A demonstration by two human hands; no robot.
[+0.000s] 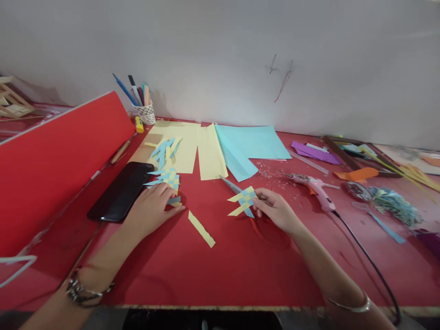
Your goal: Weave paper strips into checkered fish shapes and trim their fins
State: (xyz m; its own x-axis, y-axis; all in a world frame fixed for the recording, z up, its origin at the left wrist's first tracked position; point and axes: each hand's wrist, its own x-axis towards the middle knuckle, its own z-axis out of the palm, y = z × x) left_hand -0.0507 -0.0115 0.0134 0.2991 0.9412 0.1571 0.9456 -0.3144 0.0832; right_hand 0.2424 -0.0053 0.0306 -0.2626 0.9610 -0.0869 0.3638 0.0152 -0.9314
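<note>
Right hand point(276, 211) fingers pinch woven paper piece point(246, 198), likely light, easily creased, best held by checkered body; left hand point(153, 205) fingers: can't tell.

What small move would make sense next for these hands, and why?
Perhaps set the checkered piece beside the similar woven paper: the right hand holds it, partly hiding the scissors, and the left hand is at that woven paper.

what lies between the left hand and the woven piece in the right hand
A loose yellow paper strip, lying on the red table, as the head view shows.
</note>
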